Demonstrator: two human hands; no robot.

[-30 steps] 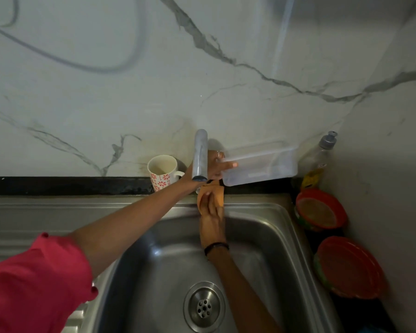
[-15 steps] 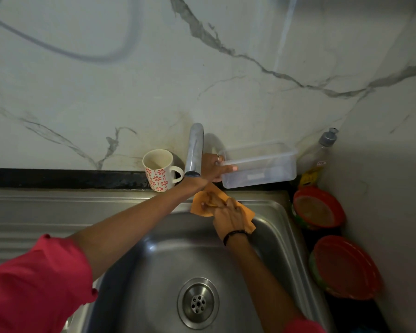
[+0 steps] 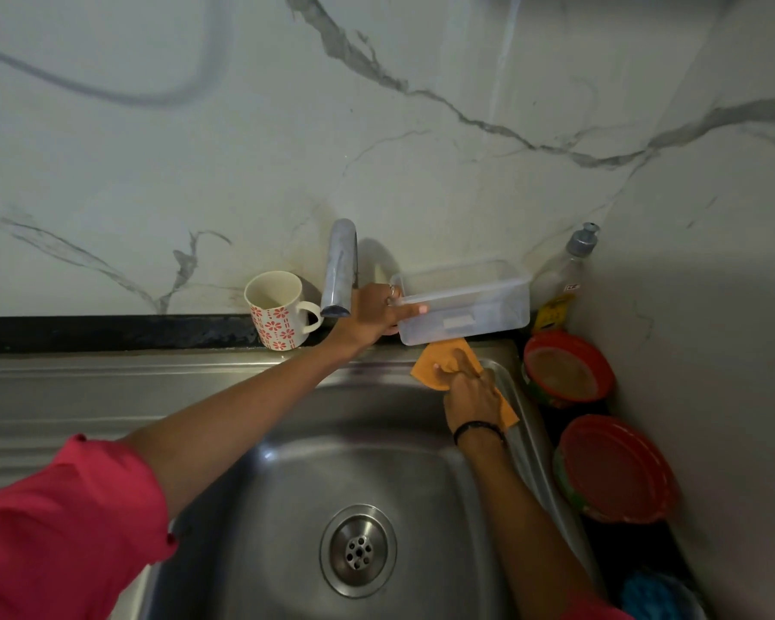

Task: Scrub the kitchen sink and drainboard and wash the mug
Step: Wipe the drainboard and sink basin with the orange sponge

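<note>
**Now wiping the sink's back corner**

Right hand (image 3: pixel 470 391) grips an orange cloth (image 3: pixel 439 362) on the sink (image 3: pixel 287 440) rim, its long axis running diagonally toward the wall. Just beyond it, the left hand (image 3: pixel 372 313) holds a clear plastic container (image 3: pixel 466 302). Left of that hand stand the tap (image 3: pixel 341 270) and the upright mug (image 3: pixel 278 311), handle pointing right.

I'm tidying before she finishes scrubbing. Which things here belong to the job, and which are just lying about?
Job: steel sink, ribbed drainboard, orange cloth under right hand, flowered white mug.

Lying about: clear plastic box that left hand touches, soap bottle, two red-lidded bowls.
</note>
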